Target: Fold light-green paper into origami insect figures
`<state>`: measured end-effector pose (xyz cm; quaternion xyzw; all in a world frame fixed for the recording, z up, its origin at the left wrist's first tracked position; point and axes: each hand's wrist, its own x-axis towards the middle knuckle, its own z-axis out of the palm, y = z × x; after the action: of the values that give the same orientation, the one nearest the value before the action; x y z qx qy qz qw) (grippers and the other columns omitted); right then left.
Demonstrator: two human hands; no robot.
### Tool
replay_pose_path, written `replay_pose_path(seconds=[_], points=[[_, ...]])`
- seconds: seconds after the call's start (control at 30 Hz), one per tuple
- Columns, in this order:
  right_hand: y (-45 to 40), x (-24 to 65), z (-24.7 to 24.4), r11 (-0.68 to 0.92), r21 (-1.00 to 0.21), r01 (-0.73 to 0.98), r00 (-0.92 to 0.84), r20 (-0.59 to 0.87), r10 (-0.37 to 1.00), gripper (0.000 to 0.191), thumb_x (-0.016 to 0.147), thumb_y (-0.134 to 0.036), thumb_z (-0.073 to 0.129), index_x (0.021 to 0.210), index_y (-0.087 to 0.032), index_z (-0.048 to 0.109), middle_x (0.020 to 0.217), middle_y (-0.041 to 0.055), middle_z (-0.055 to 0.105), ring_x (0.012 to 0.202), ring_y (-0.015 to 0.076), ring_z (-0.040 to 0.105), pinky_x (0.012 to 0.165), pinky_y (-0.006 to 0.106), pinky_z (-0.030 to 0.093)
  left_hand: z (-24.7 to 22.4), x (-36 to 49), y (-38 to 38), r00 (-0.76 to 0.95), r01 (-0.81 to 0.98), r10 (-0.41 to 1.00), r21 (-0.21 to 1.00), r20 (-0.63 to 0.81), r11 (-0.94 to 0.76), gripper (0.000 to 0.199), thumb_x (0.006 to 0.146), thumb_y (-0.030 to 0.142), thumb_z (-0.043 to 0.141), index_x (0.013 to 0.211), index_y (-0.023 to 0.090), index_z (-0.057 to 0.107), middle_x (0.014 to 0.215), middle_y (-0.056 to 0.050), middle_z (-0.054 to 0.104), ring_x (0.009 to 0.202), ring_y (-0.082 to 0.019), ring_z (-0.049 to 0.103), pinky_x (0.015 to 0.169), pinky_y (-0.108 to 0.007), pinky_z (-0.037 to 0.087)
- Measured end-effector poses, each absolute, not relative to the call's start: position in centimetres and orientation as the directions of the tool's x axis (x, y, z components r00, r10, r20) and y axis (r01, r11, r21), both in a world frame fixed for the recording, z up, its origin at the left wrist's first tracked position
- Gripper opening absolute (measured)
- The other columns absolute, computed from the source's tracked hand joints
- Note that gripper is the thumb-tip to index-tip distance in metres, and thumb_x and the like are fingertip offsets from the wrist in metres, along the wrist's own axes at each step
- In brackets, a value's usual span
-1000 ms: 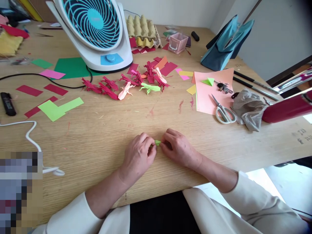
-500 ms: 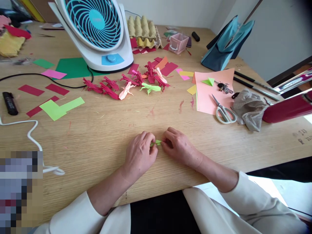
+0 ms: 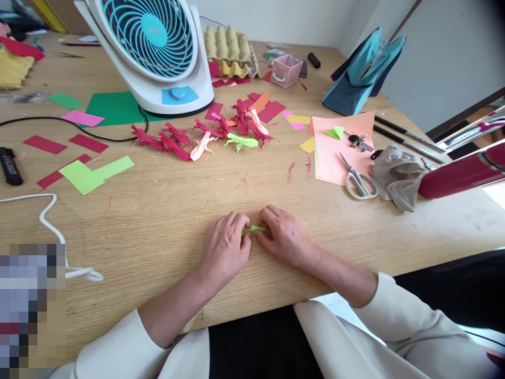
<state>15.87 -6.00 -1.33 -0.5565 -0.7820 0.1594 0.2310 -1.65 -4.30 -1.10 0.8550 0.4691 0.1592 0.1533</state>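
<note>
pinching small green paper [image 3: 253, 229] in a nearly closed left hand [image 3: 225, 245], curling the right hand [image 3: 290, 237] at its tip, unclear whether gripping, risking tearing by pulling unevenly.

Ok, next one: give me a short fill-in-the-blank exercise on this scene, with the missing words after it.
1. The left hand and right hand meet at a small folded paper coloured ____.
2. The cutting tool with its blades over the pink sheet is a pair of ____.
3. The appliance standing behind the red folded figures is a ____.
4. The black marker lies to the person's ____.

Missing words: green; scissors; fan; left.
</note>
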Motion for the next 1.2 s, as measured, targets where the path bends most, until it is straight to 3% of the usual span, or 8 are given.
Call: replay_pose_path(seconds=[0.33,0.9,1.07,1.2], points=[[-5.9,15.5,-1.5,0.315,-0.463,0.828,-0.261,0.179,0.949,0.012,0.084,-0.021,0.058,0.083,-0.021,0.046,0.082,0.0028,0.058,0.074,0.0182,0.051,0.067,0.03,0.034,-1.0,-1.6,-4.3,0.512,0.752,0.852,0.421,0.114,-0.508,0.011,0.084,0.01,0.049,0.088,0.021,0.05,0.09,-0.004,0.06,0.084,-0.022,0.056,0.075,-0.035,0.042],[-5.9,16.8,-0.8,0.326,-0.634,0.701,-0.311,0.141,0.94,0.019,0.084,-0.003,0.043,0.091,-0.021,0.046,0.088,0.0042,0.058,0.083,0.0177,0.055,0.076,0.029,0.042,-1.0,-1.6,-4.4,0.5,0.751,0.857,0.43,0.126,-0.501,0.013,0.084,0.011,0.051,0.092,0.021,0.05,0.093,-0.004,0.062,0.088,-0.023,0.058,0.076,-0.036,0.043],[-5.8,17.0,-0.6,0.313,-0.675,0.668,-0.3,0.141,0.944,0.02,0.083,-0.005,0.049,0.094,-0.021,0.049,0.082,0.0011,0.058,0.074,0.0152,0.054,0.069,0.027,0.041,-1.1,-1.6,-4.4,0.494,0.749,0.859,0.438,0.13,-0.497,0.015,0.084,0.011,0.052,0.095,0.021,0.05,0.093,-0.004,0.063,0.087,-0.023,0.059,0.076,-0.036,0.044],[-5.9,16.3,-0.9,0.286,-0.622,0.729,-0.264,0.129,0.956,0.019,0.082,-0.017,0.063,0.093,-0.021,0.048,0.078,-0.0007,0.056,0.071,0.0155,0.052,0.067,0.028,0.038,-1.1,-1.6,-4.4,0.495,0.747,0.86,0.447,0.12,-0.492,0.016,0.083,0.01,0.052,0.094,0.021,0.05,0.093,-0.004,0.063,0.087,-0.023,0.059,0.075,-0.036,0.044]])
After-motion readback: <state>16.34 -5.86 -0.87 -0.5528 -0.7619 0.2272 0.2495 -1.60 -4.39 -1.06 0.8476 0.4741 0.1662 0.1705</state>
